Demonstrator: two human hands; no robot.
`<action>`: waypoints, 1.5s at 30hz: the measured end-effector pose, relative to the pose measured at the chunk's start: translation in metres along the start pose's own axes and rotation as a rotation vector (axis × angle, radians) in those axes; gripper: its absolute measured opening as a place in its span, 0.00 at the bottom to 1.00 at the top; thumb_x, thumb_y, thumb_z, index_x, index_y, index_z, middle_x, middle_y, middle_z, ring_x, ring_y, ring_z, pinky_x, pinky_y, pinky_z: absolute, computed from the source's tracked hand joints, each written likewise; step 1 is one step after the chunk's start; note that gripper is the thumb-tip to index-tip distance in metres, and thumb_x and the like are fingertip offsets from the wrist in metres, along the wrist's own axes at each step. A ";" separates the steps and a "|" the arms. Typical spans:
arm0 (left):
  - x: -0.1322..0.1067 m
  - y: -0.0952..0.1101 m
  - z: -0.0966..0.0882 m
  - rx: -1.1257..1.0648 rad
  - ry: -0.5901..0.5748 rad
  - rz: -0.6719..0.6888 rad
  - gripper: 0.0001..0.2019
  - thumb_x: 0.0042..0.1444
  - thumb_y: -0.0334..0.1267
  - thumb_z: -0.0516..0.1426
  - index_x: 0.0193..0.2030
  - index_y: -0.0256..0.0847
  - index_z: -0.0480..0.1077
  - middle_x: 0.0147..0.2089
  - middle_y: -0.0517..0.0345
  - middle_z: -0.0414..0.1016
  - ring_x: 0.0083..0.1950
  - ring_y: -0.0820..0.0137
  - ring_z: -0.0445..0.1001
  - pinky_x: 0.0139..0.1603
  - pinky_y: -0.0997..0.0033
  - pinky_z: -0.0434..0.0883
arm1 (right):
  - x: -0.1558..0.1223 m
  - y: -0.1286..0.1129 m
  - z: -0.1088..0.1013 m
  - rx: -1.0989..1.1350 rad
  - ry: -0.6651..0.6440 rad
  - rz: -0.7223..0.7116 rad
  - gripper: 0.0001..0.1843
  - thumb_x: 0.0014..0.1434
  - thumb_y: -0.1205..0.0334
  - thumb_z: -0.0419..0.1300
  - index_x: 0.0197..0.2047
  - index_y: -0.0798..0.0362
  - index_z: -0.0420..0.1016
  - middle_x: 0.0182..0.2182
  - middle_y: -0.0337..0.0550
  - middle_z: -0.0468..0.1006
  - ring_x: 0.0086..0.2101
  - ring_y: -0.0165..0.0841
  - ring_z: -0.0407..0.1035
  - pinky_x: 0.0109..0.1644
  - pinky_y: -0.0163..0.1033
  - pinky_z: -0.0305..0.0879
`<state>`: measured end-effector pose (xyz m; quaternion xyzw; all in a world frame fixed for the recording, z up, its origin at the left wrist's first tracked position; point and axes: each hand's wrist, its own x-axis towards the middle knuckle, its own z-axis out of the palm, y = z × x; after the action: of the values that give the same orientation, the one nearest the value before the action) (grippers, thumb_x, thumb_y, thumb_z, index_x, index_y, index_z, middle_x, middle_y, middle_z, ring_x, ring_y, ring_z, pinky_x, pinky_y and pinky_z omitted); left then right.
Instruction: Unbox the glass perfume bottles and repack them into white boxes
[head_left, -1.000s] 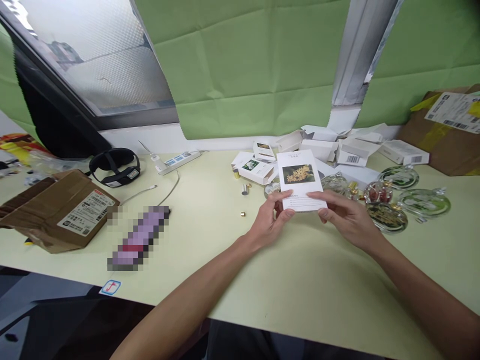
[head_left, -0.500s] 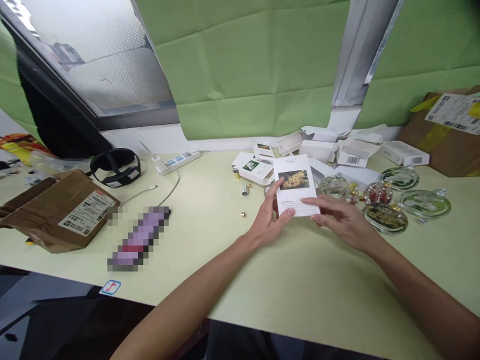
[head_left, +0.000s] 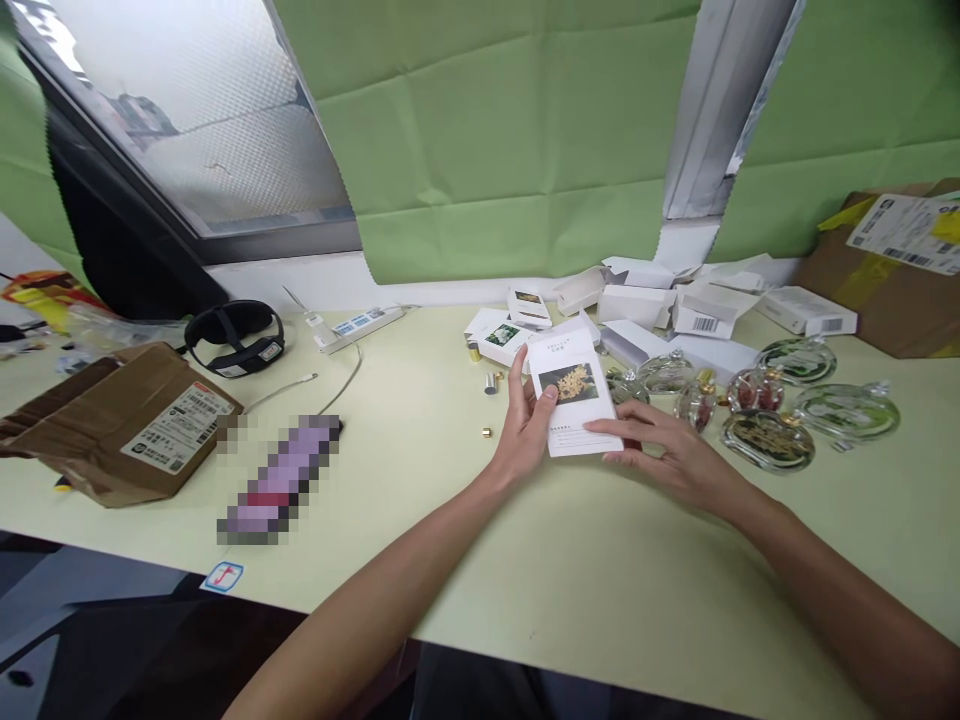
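Observation:
A small white carton (head_left: pixel 574 420) with a picture of yellow flowers is held above the table between both hands. My left hand (head_left: pixel 529 415) grips its left side, the thumb lying on the front near the picture. At the lower right edge, my right hand (head_left: pixel 660 440) pinches the carton between fingers and thumb. Right of the hands lie several oval glass bottles, among them one with a dark gold pattern (head_left: pixel 769 440) and one with red inside (head_left: pixel 756 388). A silver cap (head_left: pixel 490 383) and a small gold collar (head_left: pixel 486 433) lie left of the carton.
Several white cartons (head_left: pixel 637 303) are heaped along the wall. Brown cardboard boxes stand at the right (head_left: pixel 870 290) and left (head_left: pixel 172 430). A black headset (head_left: pixel 236 340), a power strip (head_left: pixel 367 325) and a blurred-out phone (head_left: pixel 289 475) lie on the left of the table.
The carton has come slightly down and left, tilting a little, with both hands still on it. More of a glass bottle shows behind it.

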<state>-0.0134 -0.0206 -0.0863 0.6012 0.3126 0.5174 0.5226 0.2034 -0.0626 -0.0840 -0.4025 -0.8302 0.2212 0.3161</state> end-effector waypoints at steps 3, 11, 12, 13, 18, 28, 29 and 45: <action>0.001 -0.001 -0.001 0.028 0.036 0.001 0.34 0.66 0.54 0.51 0.72 0.57 0.37 0.62 0.48 0.68 0.53 0.63 0.75 0.46 0.63 0.76 | -0.001 0.001 0.001 0.023 -0.021 -0.023 0.20 0.67 0.56 0.55 0.60 0.38 0.74 0.46 0.47 0.71 0.42 0.36 0.71 0.44 0.43 0.71; 0.002 -0.003 -0.002 0.030 0.074 -0.016 0.33 0.66 0.53 0.52 0.71 0.55 0.41 0.57 0.49 0.72 0.47 0.65 0.76 0.43 0.64 0.75 | -0.001 -0.001 0.002 0.037 -0.024 -0.019 0.20 0.67 0.54 0.56 0.60 0.38 0.74 0.44 0.47 0.71 0.39 0.36 0.69 0.40 0.42 0.71; 0.003 -0.003 -0.002 0.022 0.079 -0.022 0.33 0.66 0.52 0.53 0.71 0.54 0.41 0.56 0.49 0.72 0.46 0.65 0.76 0.43 0.64 0.75 | -0.001 -0.002 0.002 0.038 -0.037 -0.007 0.20 0.67 0.54 0.55 0.61 0.38 0.73 0.44 0.47 0.71 0.39 0.36 0.69 0.40 0.42 0.71; 0.003 -0.003 -0.002 0.019 0.089 -0.026 0.32 0.66 0.51 0.53 0.71 0.54 0.41 0.56 0.49 0.72 0.46 0.65 0.76 0.44 0.63 0.74 | -0.001 -0.004 0.002 0.037 -0.055 0.006 0.21 0.67 0.53 0.55 0.62 0.37 0.72 0.44 0.47 0.71 0.39 0.36 0.69 0.40 0.42 0.71; 0.005 -0.008 -0.007 0.066 0.142 0.036 0.29 0.66 0.46 0.52 0.70 0.54 0.45 0.60 0.51 0.67 0.56 0.64 0.71 0.54 0.62 0.71 | -0.003 -0.017 0.005 0.088 -0.165 0.114 0.33 0.66 0.50 0.56 0.72 0.33 0.53 0.43 0.44 0.72 0.35 0.33 0.69 0.38 0.40 0.70; 0.005 -0.014 -0.013 0.142 0.127 0.164 0.29 0.64 0.46 0.53 0.69 0.52 0.48 0.51 0.54 0.66 0.51 0.65 0.68 0.54 0.61 0.68 | -0.001 -0.017 0.005 0.174 0.109 0.248 0.37 0.65 0.50 0.58 0.72 0.39 0.47 0.43 0.42 0.77 0.29 0.30 0.65 0.30 0.36 0.65; 0.005 -0.014 -0.013 0.133 0.117 0.173 0.29 0.63 0.46 0.53 0.69 0.51 0.48 0.51 0.54 0.66 0.51 0.65 0.68 0.54 0.61 0.67 | -0.001 -0.016 0.003 0.178 0.166 0.245 0.34 0.65 0.50 0.58 0.70 0.41 0.52 0.41 0.41 0.76 0.29 0.30 0.66 0.30 0.36 0.65; 0.003 -0.012 -0.013 0.157 0.106 0.330 0.30 0.55 0.43 0.54 0.66 0.49 0.55 0.45 0.54 0.65 0.46 0.62 0.65 0.52 0.57 0.63 | 0.002 -0.015 0.001 0.195 0.541 0.245 0.16 0.64 0.56 0.60 0.55 0.45 0.68 0.38 0.40 0.70 0.28 0.28 0.67 0.29 0.36 0.64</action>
<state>-0.0232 -0.0106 -0.0984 0.6554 0.2762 0.6009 0.3649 0.1933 -0.0696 -0.0743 -0.5116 -0.6360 0.2209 0.5338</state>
